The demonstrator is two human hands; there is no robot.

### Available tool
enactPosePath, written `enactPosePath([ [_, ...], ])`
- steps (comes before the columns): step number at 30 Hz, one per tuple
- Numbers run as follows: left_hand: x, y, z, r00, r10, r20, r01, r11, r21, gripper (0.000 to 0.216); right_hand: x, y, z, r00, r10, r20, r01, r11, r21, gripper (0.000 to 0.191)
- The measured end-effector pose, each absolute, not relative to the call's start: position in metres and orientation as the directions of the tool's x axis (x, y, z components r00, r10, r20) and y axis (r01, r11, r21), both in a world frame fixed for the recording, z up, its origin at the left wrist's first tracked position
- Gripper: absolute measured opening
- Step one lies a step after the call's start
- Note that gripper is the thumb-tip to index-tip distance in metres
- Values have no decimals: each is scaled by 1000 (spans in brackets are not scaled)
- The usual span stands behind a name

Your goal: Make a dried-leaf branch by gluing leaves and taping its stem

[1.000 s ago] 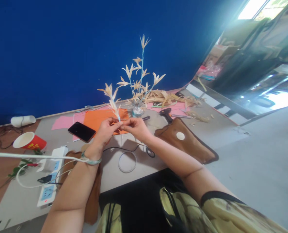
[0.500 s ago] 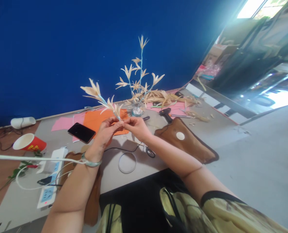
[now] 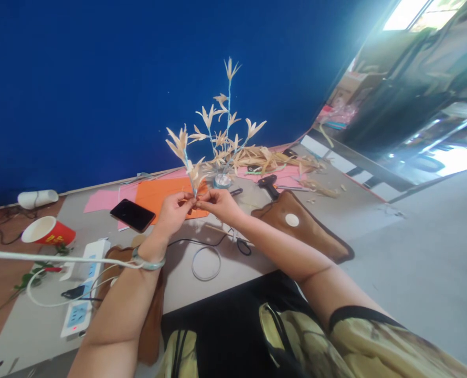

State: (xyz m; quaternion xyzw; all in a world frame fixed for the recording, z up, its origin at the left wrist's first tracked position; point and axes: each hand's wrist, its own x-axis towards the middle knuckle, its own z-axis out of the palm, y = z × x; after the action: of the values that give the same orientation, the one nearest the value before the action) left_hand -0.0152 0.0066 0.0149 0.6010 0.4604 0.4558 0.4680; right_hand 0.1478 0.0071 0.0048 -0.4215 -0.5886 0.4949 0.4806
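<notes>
My left hand [image 3: 173, 212] and my right hand [image 3: 220, 203] meet above the grey table [image 3: 218, 283], both pinching the base of a small leaf sprig [image 3: 186, 157]. The sprig has pale straw leaves on a blue-wrapped stem and stands nearly upright between my fingertips. Behind it a taller leaf branch [image 3: 226, 126] of the same kind rises from a small round base [image 3: 222, 181]. A green bangle [image 3: 147, 261] circles my left wrist.
A black phone [image 3: 133, 214] lies on orange paper [image 3: 158, 192] and pink paper [image 3: 103, 199]. A red cup [image 3: 48, 231], white power strip [image 3: 82, 294], wire ring [image 3: 206, 263], brown pouch [image 3: 304, 228], glue gun [image 3: 268, 185] and loose straw leaves [image 3: 273, 157] surround my hands.
The sprig leaned far to the left half a second ago and now stands more upright, turned between my fingers. My hands stay in the same place.
</notes>
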Motion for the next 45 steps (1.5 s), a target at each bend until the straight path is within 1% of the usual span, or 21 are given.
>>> enactPosePath([
  [2, -17, 7, 16, 176, 977, 122, 153, -149, 977, 22, 150, 8, 7, -227, 968, 111, -9, 112, -994, 24],
  [5, -19, 7, 17, 174, 975, 138, 193, -171, 966, 21, 151, 8, 8, -235, 970, 68, -45, 59, -997, 24],
  [8, -19, 6, 18, 160, 977, 140, 221, -174, 960, 20, 150, 8, 10, -236, 970, 52, -58, 39, -998, 25],
  [11, -19, 4, 21, 150, 981, 122, 208, -152, 966, 23, 150, 7, 12, -244, 969, 42, -50, 31, -998, 25],
  [14, -18, 3, 26, 151, 984, 98, 159, -122, 980, 26, 151, 7, 15, -259, 965, 40, -62, 25, -998, 25],
  [18, -17, 2, 29, 185, 981, 63, 47, -72, 996, 31, 151, 5, 17, -275, 960, 55, -86, 33, -996, 26],
  [24, -17, 3, 28, 251, 967, -53, -129, 88, 988, 31, 150, 3, 20, -251, 965, 70, -75, 53, -996, 23],
  [27, -17, 3, 28, 246, 966, -84, -190, 133, 973, 31, 150, 0, 23, -253, 965, 67, -60, 54, -997, 24],
  [32, -15, 3, 28, 229, 968, -98, -232, 152, 961, 29, 150, -1, 24, -274, 959, 69, -11, 69, -998, 25],
  [37, -13, 1, 28, 230, 969, -93, -233, 148, 961, 32, 147, -1, 22, -276, 959, 64, 19, 72, -997, 24],
  [41, -10, -2, 29, 204, 977, -60, -264, 114, 958, 31, 146, 0, 25, -255, 966, 45, 7, 48, -999, 24],
  [45, -8, -2, 26, 296, 953, -63, -322, 161, 933, 26, 150, 3, 26, -233, 972, -4, -70, -20, -997, 24],
])
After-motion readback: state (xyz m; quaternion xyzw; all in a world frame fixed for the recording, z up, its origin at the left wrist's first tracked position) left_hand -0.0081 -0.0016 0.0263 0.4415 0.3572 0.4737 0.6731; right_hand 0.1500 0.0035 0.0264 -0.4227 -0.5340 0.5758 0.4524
